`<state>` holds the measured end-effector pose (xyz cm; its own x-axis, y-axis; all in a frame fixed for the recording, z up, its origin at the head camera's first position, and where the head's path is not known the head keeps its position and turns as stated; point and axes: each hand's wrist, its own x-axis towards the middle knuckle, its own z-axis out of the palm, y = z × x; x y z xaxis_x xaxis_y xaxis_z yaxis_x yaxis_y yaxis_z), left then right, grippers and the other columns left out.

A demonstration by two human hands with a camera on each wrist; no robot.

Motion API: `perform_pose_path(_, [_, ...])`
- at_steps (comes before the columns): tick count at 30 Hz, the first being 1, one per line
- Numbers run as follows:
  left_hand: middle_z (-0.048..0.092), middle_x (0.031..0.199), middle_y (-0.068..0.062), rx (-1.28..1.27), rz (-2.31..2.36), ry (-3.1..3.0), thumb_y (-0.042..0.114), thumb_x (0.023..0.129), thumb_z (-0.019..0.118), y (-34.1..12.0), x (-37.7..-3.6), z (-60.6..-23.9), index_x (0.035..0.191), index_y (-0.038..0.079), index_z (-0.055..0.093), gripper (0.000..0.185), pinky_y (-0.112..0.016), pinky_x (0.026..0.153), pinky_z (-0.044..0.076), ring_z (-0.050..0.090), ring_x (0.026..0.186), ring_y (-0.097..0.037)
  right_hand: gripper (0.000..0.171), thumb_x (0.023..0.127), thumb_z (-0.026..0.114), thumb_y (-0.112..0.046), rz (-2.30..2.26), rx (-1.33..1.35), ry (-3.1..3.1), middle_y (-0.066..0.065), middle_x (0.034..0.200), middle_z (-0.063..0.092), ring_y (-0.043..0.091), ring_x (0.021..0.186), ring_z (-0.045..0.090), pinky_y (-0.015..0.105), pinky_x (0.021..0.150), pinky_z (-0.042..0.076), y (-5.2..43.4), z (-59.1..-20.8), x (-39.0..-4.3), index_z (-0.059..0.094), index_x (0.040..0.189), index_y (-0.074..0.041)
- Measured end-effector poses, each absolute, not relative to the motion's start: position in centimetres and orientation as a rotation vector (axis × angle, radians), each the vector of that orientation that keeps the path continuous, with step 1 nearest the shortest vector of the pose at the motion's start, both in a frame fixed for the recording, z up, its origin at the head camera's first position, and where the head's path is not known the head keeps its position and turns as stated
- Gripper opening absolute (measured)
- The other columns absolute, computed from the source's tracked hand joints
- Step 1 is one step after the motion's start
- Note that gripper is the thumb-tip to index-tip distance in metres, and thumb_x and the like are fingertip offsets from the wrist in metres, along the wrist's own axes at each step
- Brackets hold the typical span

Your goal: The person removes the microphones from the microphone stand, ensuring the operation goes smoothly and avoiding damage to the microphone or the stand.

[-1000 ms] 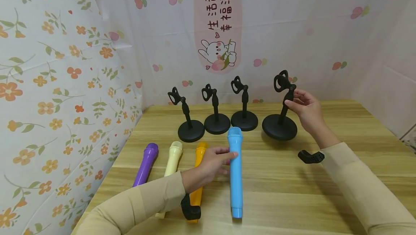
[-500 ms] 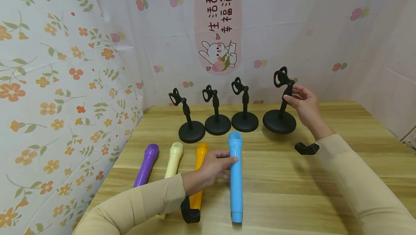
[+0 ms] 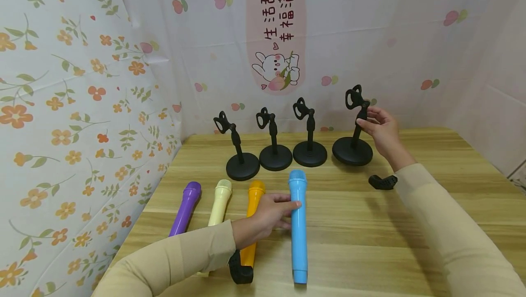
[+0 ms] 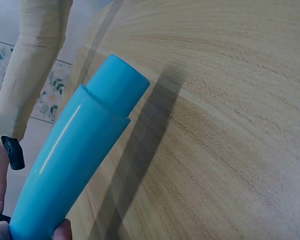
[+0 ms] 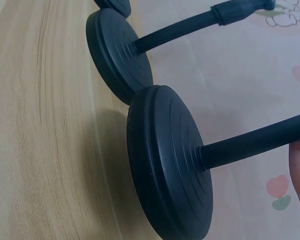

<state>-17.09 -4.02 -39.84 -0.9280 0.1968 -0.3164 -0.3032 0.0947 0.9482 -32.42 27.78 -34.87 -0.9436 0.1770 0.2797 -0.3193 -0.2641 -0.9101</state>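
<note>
My left hand [image 3: 269, 217] grips a blue microphone [image 3: 299, 233] round its upper body, with the head pointing away from me. In the left wrist view the tail end of the blue microphone [image 4: 75, 150] shows above the wood, its shadow lying apart from it. At the right, my right hand [image 3: 382, 130] pinches the upper pole of a black microphone stand [image 3: 352, 151]. The right wrist view shows this stand's round base [image 5: 170, 165] slightly tilted, with a shadow on the tabletop beside it. Its clip holds nothing.
Three more black stands, a left one [image 3: 242, 166], a middle one [image 3: 275, 157] and a right one [image 3: 310, 153], stand in a row at the back. Purple [image 3: 184, 210], cream [image 3: 219, 203] and orange [image 3: 255, 192] microphones lie on the wooden table [image 3: 349, 256] at left. Patterned cloth [image 3: 213, 50] hangs behind.
The right hand has shifted slightly left and back with its stand, closer to the row. The left hand has drawn the blue microphone a little toward me. The other things stay put.
</note>
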Motion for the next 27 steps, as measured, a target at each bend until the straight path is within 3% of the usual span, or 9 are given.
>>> perform_pose_path(27, [0.065,0.092,-0.011,-0.152,1.868,2.047,0.022,0.088,0.074,-4.0,-16.8,-40.7,0.118,0.0,0.062,0.039,-0.039,0.063,0.059,0.066,0.075,-0.021,0.031,0.082,0.073,0.006,2.309,0.096,-1.7,0.003,0.103,0.056,0.01,0.087,0.063,0.022,0.076,0.054,27.5,-35.9,-34.5,0.066,0.106,-0.012])
